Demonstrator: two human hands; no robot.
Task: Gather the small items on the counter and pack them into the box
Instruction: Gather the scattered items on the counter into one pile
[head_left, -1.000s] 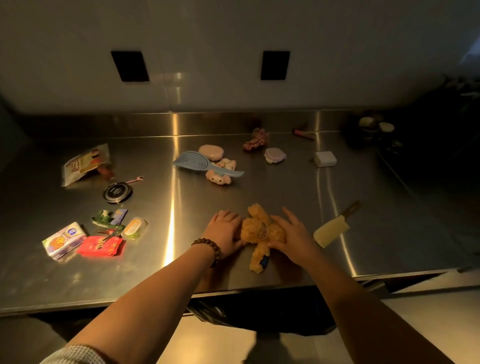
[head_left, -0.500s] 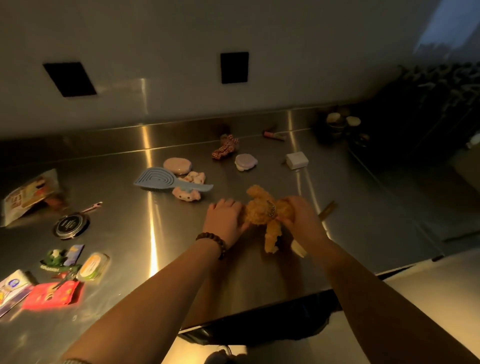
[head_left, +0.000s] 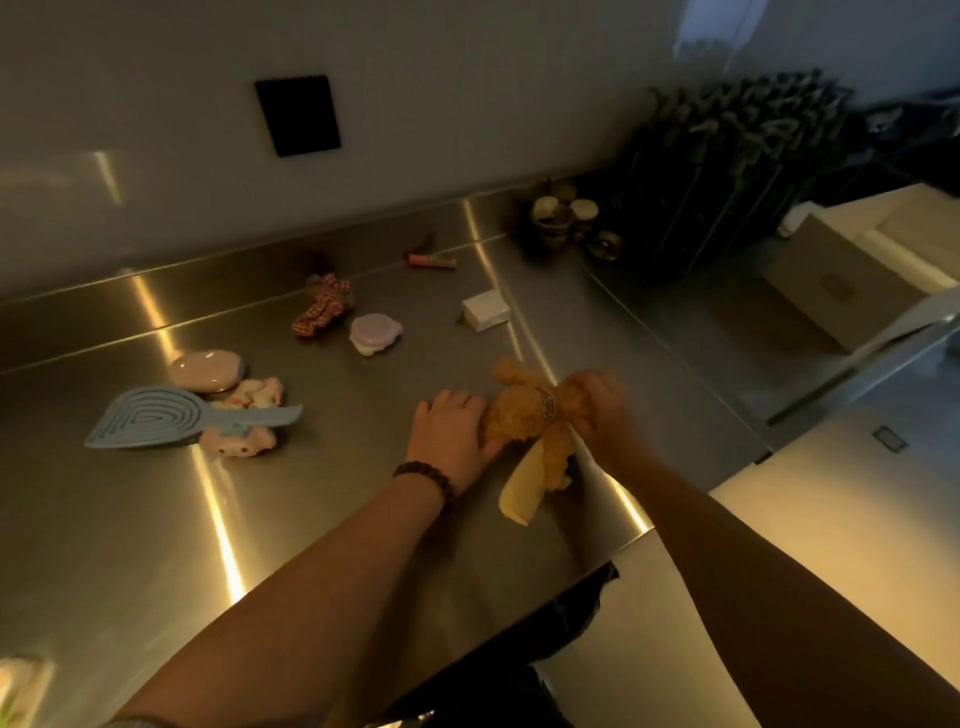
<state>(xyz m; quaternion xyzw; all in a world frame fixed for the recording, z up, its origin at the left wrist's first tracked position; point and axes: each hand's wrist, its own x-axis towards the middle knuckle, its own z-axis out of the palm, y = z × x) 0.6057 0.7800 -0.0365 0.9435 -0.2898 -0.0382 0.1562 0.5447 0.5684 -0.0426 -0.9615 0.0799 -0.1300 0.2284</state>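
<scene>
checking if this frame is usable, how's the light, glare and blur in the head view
Head view: dim, warm light; bright streaks of glare run across the steel counter; the right hand gripping the teddy is motion-blurred, the left hand sharper; the far right corner is nearly black; wide-angle bending tilts the wall.

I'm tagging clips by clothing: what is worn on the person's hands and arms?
The left hand has a dark beaded bracelet at the wrist, and a light sleeve edge shows at the bottom of the frame. The right hand and its forearm show nothing worn. No gloves, and no rings visible.
</scene>
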